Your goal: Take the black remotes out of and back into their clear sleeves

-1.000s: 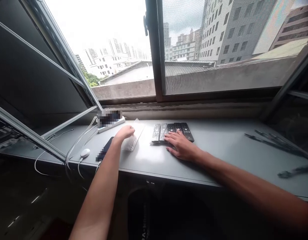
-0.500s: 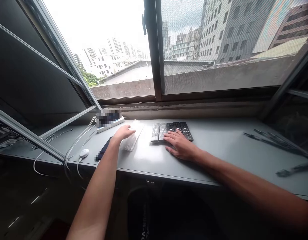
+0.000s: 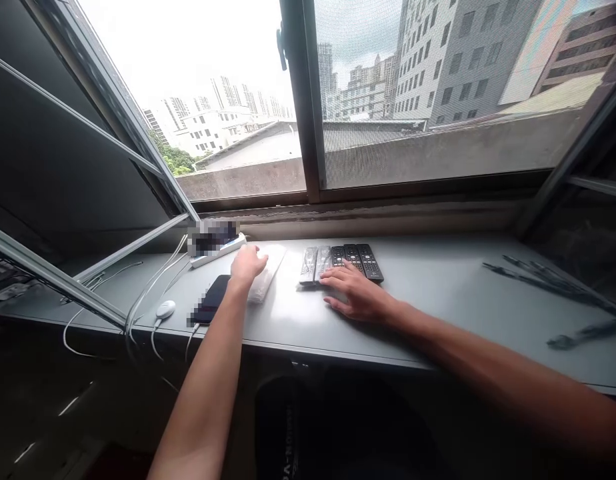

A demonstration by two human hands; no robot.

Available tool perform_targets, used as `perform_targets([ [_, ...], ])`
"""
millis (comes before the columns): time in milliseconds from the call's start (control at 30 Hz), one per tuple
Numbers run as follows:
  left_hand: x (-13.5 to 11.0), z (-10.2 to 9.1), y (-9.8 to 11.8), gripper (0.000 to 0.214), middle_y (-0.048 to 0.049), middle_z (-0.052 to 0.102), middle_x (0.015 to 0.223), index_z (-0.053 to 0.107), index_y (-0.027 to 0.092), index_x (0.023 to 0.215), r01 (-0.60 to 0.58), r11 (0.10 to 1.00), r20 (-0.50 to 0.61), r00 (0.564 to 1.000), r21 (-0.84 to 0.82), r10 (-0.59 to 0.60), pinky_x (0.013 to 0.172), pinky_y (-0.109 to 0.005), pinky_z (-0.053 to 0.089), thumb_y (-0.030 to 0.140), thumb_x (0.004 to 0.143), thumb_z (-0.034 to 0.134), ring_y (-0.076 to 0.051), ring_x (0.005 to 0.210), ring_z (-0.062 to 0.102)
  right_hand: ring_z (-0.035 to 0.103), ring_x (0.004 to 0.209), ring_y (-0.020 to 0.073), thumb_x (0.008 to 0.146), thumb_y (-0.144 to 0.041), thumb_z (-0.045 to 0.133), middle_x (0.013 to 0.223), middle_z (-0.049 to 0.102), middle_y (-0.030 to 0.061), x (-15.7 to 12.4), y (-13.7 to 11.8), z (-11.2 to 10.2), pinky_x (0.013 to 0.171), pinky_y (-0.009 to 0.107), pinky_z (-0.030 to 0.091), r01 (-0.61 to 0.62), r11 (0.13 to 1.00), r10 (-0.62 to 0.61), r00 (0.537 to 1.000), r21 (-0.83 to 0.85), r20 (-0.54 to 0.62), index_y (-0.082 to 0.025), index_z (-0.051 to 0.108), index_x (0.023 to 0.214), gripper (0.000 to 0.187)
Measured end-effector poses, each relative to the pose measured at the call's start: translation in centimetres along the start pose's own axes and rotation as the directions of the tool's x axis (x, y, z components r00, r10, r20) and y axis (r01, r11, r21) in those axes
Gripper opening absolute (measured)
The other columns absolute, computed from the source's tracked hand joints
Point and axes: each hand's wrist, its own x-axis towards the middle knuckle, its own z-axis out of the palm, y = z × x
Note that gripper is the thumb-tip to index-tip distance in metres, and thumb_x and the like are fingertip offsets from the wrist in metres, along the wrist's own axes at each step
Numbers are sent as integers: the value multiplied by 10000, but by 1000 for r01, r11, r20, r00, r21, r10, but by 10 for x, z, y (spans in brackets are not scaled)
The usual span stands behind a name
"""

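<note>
My left hand (image 3: pixel 248 264) rests at the left edge of a pile of clear plastic bags (image 3: pixel 269 272), thumb and forefinger slightly apart; its other fingers are mostly hidden. To the right, two remote controls in clear plastic sleeves (image 3: pixel 309 265) lie side by side. Three bare black remote controls (image 3: pixel 371 262) continue the row. My right hand (image 3: pixel 357 293) lies flat over the near ends of the row, fingers spread. Its fingertips touch a wrapped remote and the bare ones beside it, covering their lower parts.
A dark phone-like device (image 3: pixel 214 297) with a white cable lies left of my left forearm. Behind it are a white power strip (image 3: pixel 219 253) and cables. A white round plug-like piece (image 3: pixel 165 309) sits near the table's front edge. Dark metal brackets (image 3: pixel 533 283) are at right. A window backs the table.
My left hand has shifted slightly right and away from me along the plastic bags, which now look more gathered. My right hand stays over the remotes, moving barely. The view has shifted a little.
</note>
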Motion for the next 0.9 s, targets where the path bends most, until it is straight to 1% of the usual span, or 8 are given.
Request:
perform_targets([
  [100, -8, 3, 22, 321, -191, 681, 1386, 735, 187, 1210, -98, 991, -166, 983, -92, 82, 1011, -389, 500, 399, 979, 665, -343, 1217, 671, 640, 1416, 340, 1040, -250, 680, 1459, 725, 147, 4, 3, 4, 1318, 693, 298, -24, 998, 22, 999, -50, -35, -221, 699, 1402, 364],
  [200, -13, 11, 56, 181, -147, 735, 1233, 771, 201, 1067, -228, 909, -262, 955, -349, 139, 1023, -384, 504, 328, 972, 683, -284, 1055, 698, 695, 1316, 327, 1034, -190, 661, 1372, 765, 134, 9, 7, 7, 1305, 663, 336, -46, 994, 40, 997, -95, -59, -215, 740, 1307, 285],
  [267, -15, 20, 82, 140, -107, 767, 1125, 783, 211, 1028, -260, 728, -281, 955, -634, 97, 993, -342, 516, 302, 961, 700, -243, 1009, 702, 725, 1229, 313, 1035, -149, 632, 1303, 786, 119, 11, 9, 8, 1293, 639, 360, -55, 991, 46, 996, -119, -77, -226, 764, 1220, 239],
  [333, -19, 33, 107, 189, -89, 783, 1088, 776, 212, 1046, -172, 457, -217, 975, -873, -47, 891, -300, 530, 332, 1005, 636, -217, 999, 706, 736, 1142, 296, 1046, -137, 606, 1223, 797, 102, 12, 10, 9, 1280, 602, 383, -60, 988, 46, 994, -145, -99, -233, 769, 1135, 209],
  [400, -25, 46, 124, 225, -79, 783, 1096, 758, 217, 1051, -151, 307, -208, 965, -940, -162, 824, -277, 522, 334, 1037, 568, -202, 978, 700, 731, 1050, 276, 1065, -136, 573, 1119, 793, 87, 12, 10, 10, 1268, 557, 402, -63, 983, 43, 992, -175, -118, -235, 759, 1053, 210],
  [533, -41, 61, 133, 123, -74, 757, 1067, 777, 249, 997, -334, 453, -380, 925, -826, -10, 931, -292, 509, 274, 994, 657, -223, 1036, 682, 692, 938, 267, 1097, -144, 516, 975, 750, 79, 13, 8, 10, 1244, 502, 422, -64, 967, 31, 990, -246, -134, -231, 730, 947, 275],
  [600, -49, 62, 131, 105, -78, 739, 1025, 783, 256, 941, -375, 486, -382, 920, -789, 89, 956, -306, 502, 237, 970, 684, -233, 1017, 672, 674, 939, 276, 1105, -151, 506, 960, 736, 84, 14, 6, 9, 1222, 498, 436, -59, 962, 24, 991, -268, -132, -228, 729, 931, 293],
  [900, -63, 61, 127, 83, -75, 730, 978, 782, 265, 954, -410, 541, -352, 911, -734, 213, 940, -324, 506, 250, 961, 700, -234, 928, 652, 658, 1032, 305, 1135, -168, 444, 1109, 745, 135, 9, -3, 3, 904, 418, 571, -76, 986, 45, 978, -148, -204, -215, 704, 1013, 291],
])
